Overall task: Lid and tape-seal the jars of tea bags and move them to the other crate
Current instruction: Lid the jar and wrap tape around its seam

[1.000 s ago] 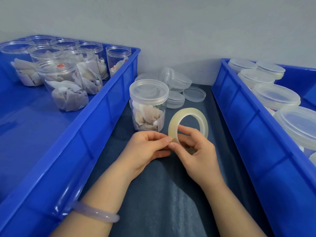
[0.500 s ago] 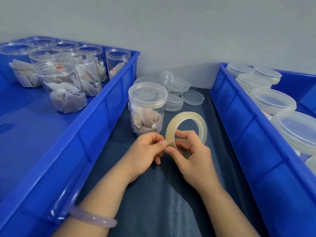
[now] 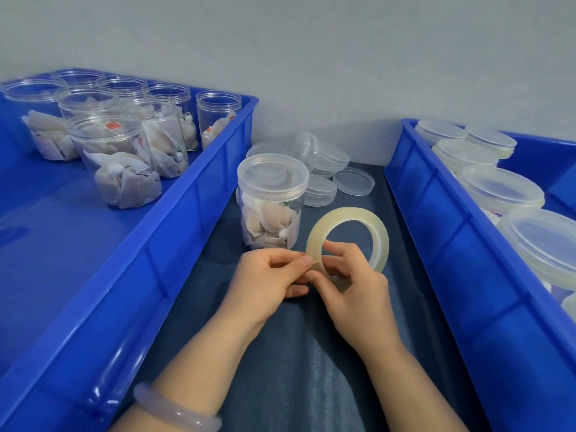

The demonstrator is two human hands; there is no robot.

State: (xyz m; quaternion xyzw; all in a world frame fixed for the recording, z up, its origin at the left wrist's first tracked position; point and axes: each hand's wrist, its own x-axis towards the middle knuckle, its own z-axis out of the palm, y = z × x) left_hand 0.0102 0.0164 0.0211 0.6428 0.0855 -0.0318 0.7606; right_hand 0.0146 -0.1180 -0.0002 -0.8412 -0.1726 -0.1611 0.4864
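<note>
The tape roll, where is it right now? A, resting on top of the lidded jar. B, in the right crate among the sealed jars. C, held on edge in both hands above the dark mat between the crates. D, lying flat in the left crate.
C: the tape roll stands on edge, the right hand gripping it and the left hand pinching its rim, beside the lidded jar.

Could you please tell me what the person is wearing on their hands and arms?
The left hand and right hand are gloveless, with no rings showing. No sleeves are in view. A smooth, pale lilac, translucent bangle circles the left wrist.
</note>
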